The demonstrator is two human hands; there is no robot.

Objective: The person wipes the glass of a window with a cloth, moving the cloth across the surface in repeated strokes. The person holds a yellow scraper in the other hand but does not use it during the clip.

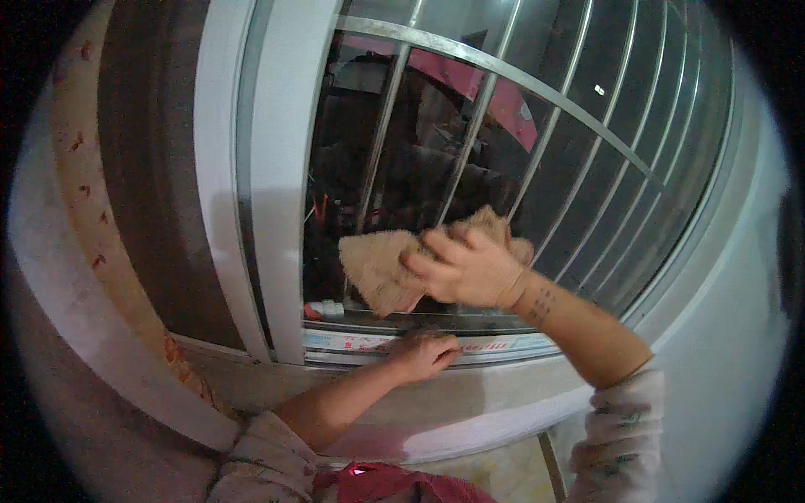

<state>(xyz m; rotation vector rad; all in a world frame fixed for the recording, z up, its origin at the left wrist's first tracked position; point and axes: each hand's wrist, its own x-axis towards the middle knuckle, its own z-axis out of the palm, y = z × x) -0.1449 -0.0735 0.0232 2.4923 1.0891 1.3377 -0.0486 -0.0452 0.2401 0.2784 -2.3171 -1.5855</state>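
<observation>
A tan cloth (380, 267) is bunched under my right hand (468, 267), whose bent fingers press it against the lower part of a glass window pane (402, 170). Part of the cloth spreads out to the left of the fingers, and another fold stands above them. Below, my left hand (427, 355) rests with curled fingers on the bottom rail of the window frame (484, 344), beside a printed strip. Whether that hand grips the rail I cannot tell.
Metal bars (468, 144) stand behind the glass, joined by a crossbar (528, 78). A white upright frame (280, 188) borders the pane at left, with a patterned curtain (82, 157) farther left. The window sill (440, 402) runs below. A small white object (330, 308) lies at the pane's lower left corner.
</observation>
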